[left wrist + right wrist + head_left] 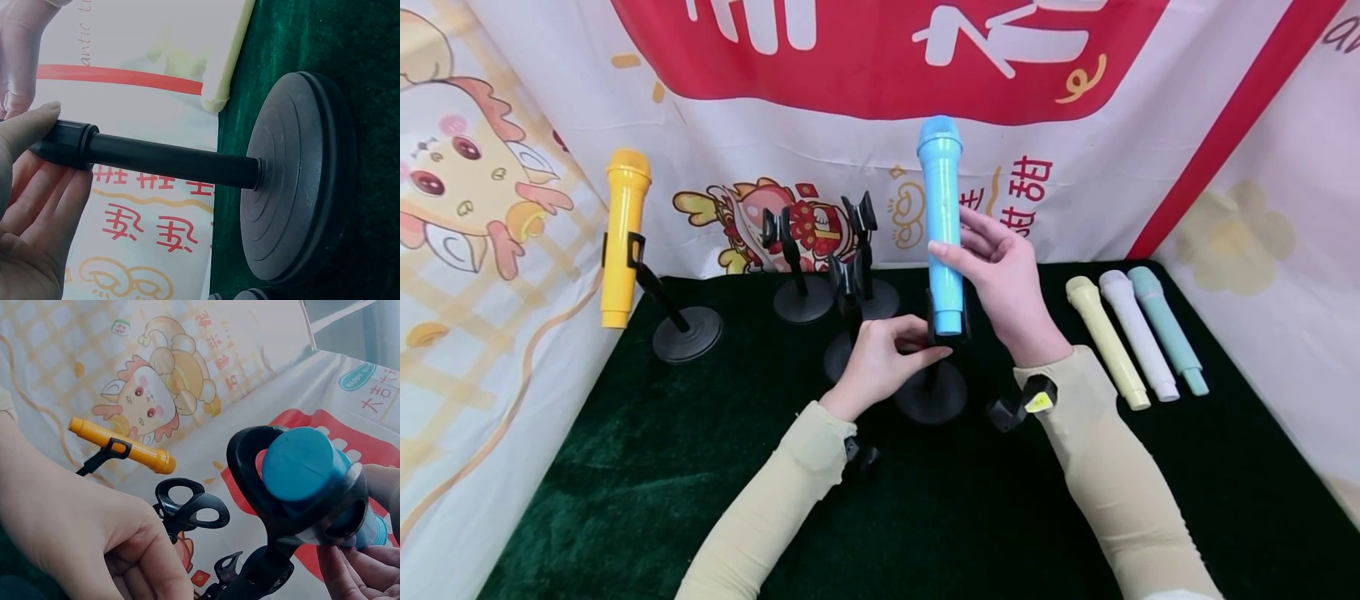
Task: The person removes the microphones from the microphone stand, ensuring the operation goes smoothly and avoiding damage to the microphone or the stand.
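Note:
A blue microphone (943, 192) stands nearly upright in front of the backdrop, its lower end between the arms of a black clip (247, 465). My right hand (1003, 283) holds the microphone's body, thumb on the near side and fingers behind. Below it, my left hand (880, 362) grips the upper collar of the microphone stand, with the thumb along one side. The left wrist view shows the stand's black pole (175, 159) running from that collar to its round base (284, 181), which rests on the green cloth.
An orange-yellow microphone (623, 242) sits in another stand at the left. Several black stands, including one with its base (803, 300) farther back, stand behind my left hand. Pale yellow (1108, 342), white (1138, 333) and mint-green (1168, 329) microphones lie at the right. A printed backdrop (865, 142) rises behind.

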`<action>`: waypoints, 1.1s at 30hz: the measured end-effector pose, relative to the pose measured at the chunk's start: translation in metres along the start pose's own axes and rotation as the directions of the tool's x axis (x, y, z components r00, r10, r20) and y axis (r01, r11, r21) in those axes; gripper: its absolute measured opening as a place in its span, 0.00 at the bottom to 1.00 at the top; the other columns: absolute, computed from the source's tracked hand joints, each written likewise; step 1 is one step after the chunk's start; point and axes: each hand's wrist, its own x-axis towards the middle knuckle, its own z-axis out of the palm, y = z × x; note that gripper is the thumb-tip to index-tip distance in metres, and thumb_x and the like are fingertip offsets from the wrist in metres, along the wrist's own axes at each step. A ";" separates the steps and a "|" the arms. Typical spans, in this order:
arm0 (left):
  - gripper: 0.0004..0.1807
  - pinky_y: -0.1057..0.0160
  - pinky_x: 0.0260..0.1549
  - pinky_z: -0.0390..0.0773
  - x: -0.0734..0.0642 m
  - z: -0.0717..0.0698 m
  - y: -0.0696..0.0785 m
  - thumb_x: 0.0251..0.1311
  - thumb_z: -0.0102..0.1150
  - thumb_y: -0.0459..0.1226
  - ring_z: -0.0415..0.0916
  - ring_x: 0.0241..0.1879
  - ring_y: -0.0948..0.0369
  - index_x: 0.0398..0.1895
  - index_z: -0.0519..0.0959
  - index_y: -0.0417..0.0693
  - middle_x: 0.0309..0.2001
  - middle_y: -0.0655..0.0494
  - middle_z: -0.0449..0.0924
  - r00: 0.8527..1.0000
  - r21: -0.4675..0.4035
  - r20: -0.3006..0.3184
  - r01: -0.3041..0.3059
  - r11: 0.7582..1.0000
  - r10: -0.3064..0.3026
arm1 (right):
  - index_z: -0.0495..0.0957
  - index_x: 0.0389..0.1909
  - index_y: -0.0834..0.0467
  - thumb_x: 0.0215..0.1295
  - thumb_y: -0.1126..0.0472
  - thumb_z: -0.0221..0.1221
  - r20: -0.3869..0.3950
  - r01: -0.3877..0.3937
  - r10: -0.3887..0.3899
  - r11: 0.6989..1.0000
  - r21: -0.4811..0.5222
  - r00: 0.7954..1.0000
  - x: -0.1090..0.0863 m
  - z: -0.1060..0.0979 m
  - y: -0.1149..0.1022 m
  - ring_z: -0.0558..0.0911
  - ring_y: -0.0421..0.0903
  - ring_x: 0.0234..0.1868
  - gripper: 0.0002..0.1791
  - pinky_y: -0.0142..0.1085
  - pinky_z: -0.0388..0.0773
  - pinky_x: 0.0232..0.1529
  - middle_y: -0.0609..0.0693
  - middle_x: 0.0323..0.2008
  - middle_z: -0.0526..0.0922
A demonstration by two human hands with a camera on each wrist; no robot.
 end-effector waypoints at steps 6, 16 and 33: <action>0.08 0.66 0.39 0.85 0.001 0.001 0.000 0.63 0.72 0.40 0.85 0.37 0.68 0.43 0.86 0.51 0.40 0.63 0.87 1.000 -0.014 -0.003 -0.004 1.000 0.004 | 0.77 0.66 0.55 0.62 0.58 0.73 -0.011 -0.004 0.004 1.000 0.020 1.000 0.003 -0.001 -0.001 0.82 0.51 0.56 0.31 0.44 0.77 0.60 0.55 0.54 0.84; 0.06 0.65 0.38 0.85 0.000 0.001 0.001 0.63 0.72 0.39 0.85 0.36 0.67 0.41 0.86 0.52 0.38 0.64 0.87 1.000 -0.042 -0.010 -0.009 0.999 0.008 | 0.75 0.68 0.54 0.62 0.59 0.73 -0.057 0.028 -0.025 0.998 0.063 0.998 0.011 -0.001 -0.005 0.82 0.52 0.54 0.33 0.41 0.80 0.56 0.55 0.54 0.84; 0.08 0.65 0.37 0.85 0.000 0.002 -0.001 0.62 0.73 0.42 0.85 0.36 0.67 0.40 0.87 0.51 0.37 0.66 0.87 1.000 -0.027 -0.010 0.003 1.000 -0.003 | 0.75 0.65 0.56 0.58 0.61 0.76 -0.210 0.107 -0.067 0.977 0.184 0.975 0.027 -0.026 -0.002 0.80 0.52 0.57 0.34 0.42 0.78 0.58 0.54 0.57 0.83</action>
